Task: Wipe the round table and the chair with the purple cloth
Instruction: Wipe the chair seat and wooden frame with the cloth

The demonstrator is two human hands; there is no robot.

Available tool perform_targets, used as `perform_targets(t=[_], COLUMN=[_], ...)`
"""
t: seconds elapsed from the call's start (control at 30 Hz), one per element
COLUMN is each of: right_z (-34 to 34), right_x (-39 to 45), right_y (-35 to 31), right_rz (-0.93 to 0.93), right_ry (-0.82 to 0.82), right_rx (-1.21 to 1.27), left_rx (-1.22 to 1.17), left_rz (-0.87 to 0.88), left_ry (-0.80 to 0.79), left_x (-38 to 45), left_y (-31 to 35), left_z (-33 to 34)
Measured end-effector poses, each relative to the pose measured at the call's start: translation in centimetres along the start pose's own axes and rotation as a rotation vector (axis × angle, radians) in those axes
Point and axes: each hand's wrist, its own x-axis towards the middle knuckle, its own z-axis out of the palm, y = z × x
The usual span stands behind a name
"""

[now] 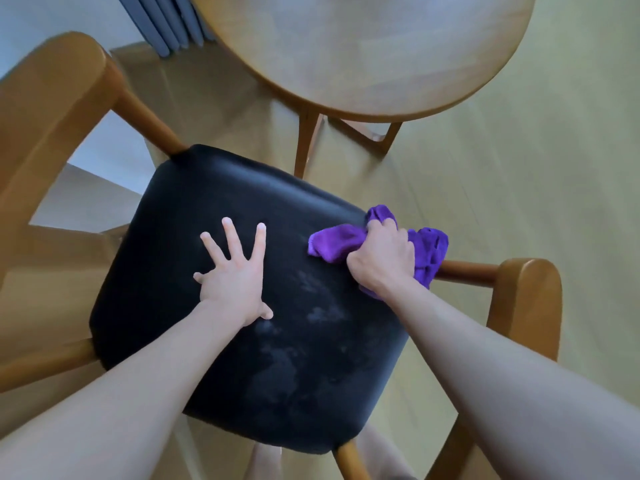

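A wooden chair with a black padded seat fills the middle of the head view. My left hand lies flat on the seat with its fingers spread. My right hand grips the bunched purple cloth at the seat's right edge, and the cloth spills over the edge toward the wooden armrest rail. Pale smudges mark the seat between my forearms. The round wooden table stands beyond the chair at the top.
The chair's curved wooden arm rises at the left and another arm at the right. Table legs stand just past the seat. Grey curtain folds hang at the top left over a pale wooden floor.
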Motion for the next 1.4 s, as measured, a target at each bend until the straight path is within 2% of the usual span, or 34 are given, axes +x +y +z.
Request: perform_targets(t=[0.07, 0.13, 0.27, 0.43, 0.53, 0.6, 0.67, 0.73, 0.8, 0.87, 0.93, 1.03, 1.13, 1.2, 1.27, 1.4], right_z=[-0.7, -0.4, 3.7, 9.2, 8.7, 6.4, 3.7, 1.2, -0.6, -0.7, 0.7, 3.1, 3.4, 2.7, 1.7, 0.3], right_x=[0.8, 1.1, -2.1, -12.9, -13.9, -11.8, -8.8, -5.2, -1.7, 0.8, 1.3, -1.0, -3.5, -4.6, -5.0, -3.5], right_y=[-2.0, -4.3, -5.3, -3.3, -3.2, -2.6, -1.7, -1.3, -1.6, -1.7, -0.4, 2.9, 4.7, 4.9, 4.7, 1.3], right_rz=[-0.089, -0.166, -0.083, -0.016, 0.040, 0.123, 0.193, 0.201, 0.120, -0.008, -0.030, 0.201, 0.300, 0.323, 0.351, 0.249], right_ry=[0.080, 0.072, -0.024, -0.251, -0.419, -0.325, -0.053, 0.182, 0.253, 0.174, 0.087, 0.023, -0.345, -0.492, -0.396, 0.067], right_rx=[0.078, 0.082, -0.017, -0.019, 0.065, 0.240, 0.362, 0.388, 0.335, 0.171, 0.025, -0.079, -0.260, -0.228, -0.032, 0.277], left_rx=[0.005, 0.007, 0.011, -0.021, -0.033, -0.029, -0.009, -0.008, -0.012, -0.013, -0.011, -0.010, -0.042, -0.048, -0.047, -0.002], left_rz=[0.004, 0.006, 0.005, 0.001, 0.007, 0.008, 0.007, 0.004, 0.002, 0.003, 0.004, 0.002, 0.000, -0.006, -0.009, 0.000], left_ry=[0.011, 0.015, 0.029, 0.034, 0.039, 0.046, 0.055, 0.055, 0.057, 0.058, 0.066, 0.064, 0.055, 0.060, 0.063, 0.074], left_x=[0.1, 0.2, 0.4, 0.2, 0.1, 0.0, -0.1, -0.1, 0.0, 0.2, 0.3, 0.4, 0.3, 0.4, 0.4, 0.2], left_y=[0.0, -0.1, -0.1, -0.1, -0.2, -0.2, -0.2, -0.1, -0.1, -0.2, -0.3, -0.3, -0.2, -0.2, -0.1, -0.2], left_z=[0.1, 0.3, 0.4, 0.3, 0.1, 0.0, 0.0, 0.1, 0.2, 0.3, 0.5, 0.5, 0.5, 0.7, 0.8, 0.7])
